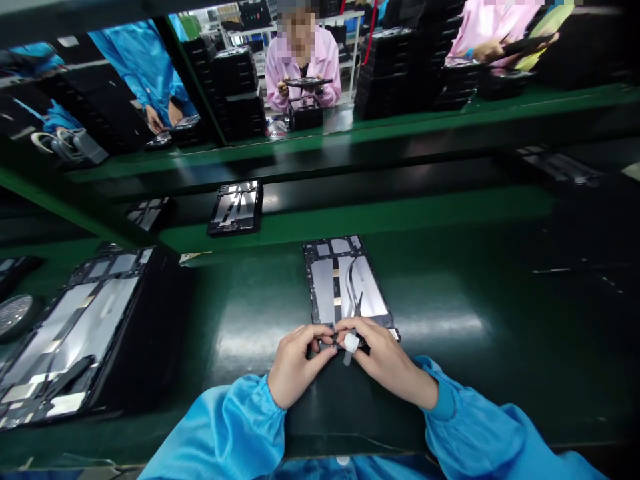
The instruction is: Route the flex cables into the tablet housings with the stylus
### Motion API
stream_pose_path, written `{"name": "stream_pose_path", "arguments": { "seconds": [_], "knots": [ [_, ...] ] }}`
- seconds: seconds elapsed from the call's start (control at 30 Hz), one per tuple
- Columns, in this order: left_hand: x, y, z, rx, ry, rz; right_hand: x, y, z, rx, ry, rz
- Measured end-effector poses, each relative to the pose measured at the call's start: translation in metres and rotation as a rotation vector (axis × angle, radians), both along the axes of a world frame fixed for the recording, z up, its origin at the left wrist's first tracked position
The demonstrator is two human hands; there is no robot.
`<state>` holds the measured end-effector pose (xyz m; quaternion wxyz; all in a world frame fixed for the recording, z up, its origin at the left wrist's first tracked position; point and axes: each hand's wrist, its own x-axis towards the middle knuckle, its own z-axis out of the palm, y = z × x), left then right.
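A black-framed tablet housing lies face down on the dark green bench mat, with silver foil panels showing on its back. My left hand pinches the near edge of the housing between fingers and thumb. My right hand grips slim metal tweezers with a white wrapped part near my fingers. The tweezer tips point into the housing, but my fingers hide the spot nearest them. Both hands sit close together at the near end of the housing.
A second, larger open housing lies at my left, beside a round mesh disc. Smaller housings lie farther along a belt. Across the line, co-workers in blue and pink smocks stand among stacks of black units.
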<state>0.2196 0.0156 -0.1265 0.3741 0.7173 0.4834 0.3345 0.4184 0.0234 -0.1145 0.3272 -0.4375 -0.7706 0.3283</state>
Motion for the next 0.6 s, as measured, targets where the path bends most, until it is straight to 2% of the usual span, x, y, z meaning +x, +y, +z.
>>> {"name": "stream_pose_path", "arguments": {
  "seconds": [0.23, 0.37, 0.5, 0.6],
  "knots": [
    [-0.004, 0.0, 0.004, 0.084, 0.071, -0.043, 0.002, -0.002, -0.002, -0.038, -0.007, 0.011],
    [-0.004, 0.001, 0.007, 0.054, 0.164, -0.058, 0.003, -0.003, -0.002, -0.064, -0.031, 0.051],
    [-0.003, 0.001, 0.009, 0.027, 0.252, -0.052, 0.001, -0.005, -0.008, -0.006, -0.057, 0.057],
    [-0.006, -0.004, 0.008, 0.221, 0.355, -0.078, -0.001, -0.007, -0.013, 0.087, -0.062, 0.068]
  ]
}}
